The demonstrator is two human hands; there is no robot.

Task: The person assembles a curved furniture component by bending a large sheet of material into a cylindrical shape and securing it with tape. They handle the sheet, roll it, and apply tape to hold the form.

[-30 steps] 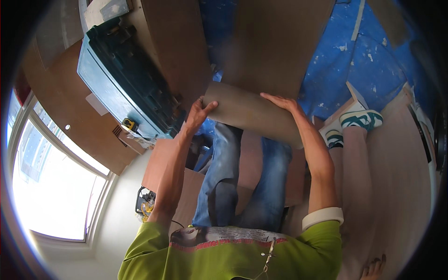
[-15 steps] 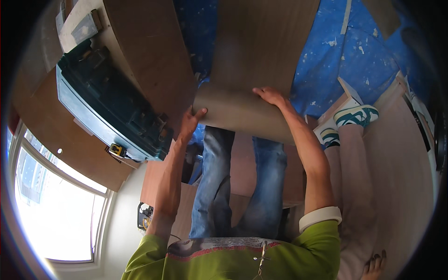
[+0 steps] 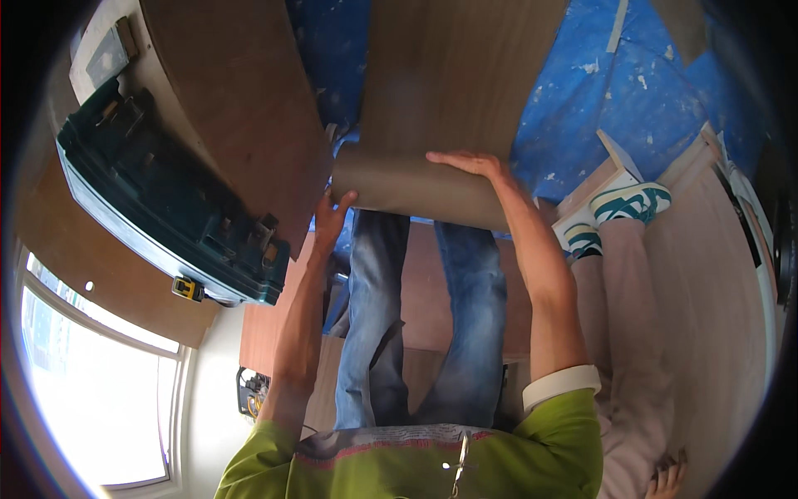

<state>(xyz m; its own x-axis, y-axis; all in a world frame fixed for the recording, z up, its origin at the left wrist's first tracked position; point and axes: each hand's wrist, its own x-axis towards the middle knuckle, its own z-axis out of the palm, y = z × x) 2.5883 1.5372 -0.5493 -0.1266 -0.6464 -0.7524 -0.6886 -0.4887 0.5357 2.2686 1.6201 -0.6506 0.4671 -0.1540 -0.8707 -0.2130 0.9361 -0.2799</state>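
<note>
A brown wood-grain sheet point(image 3: 453, 75) stretches away from me, its near end curled into a wide roll point(image 3: 399, 185) lying across in front of my legs. At the roll's left end is my left hand point(image 3: 333, 218), thumb and forefinger spread apart against it; its other fingers are mostly hidden. My right hand point(image 3: 465, 163) lies along the top of the roll toward its right side, with the fingers stretched out flat and pointing left. Neither hand wraps round the roll.
Left of me, a dark green tool case point(image 3: 170, 200) stands beside a brown board point(image 3: 237, 100). A yellow-and-black tape measure point(image 3: 188, 289) is by the case. Blue sheeting point(image 3: 573, 125) covers the floor ahead. To the right are another person's legs and green-and-white shoes point(image 3: 630, 202).
My right hand has slid a little left along the roll, and its fingers have straightened out flat. My left hand stays at the roll's left end. The whole view has shifted slightly.
</note>
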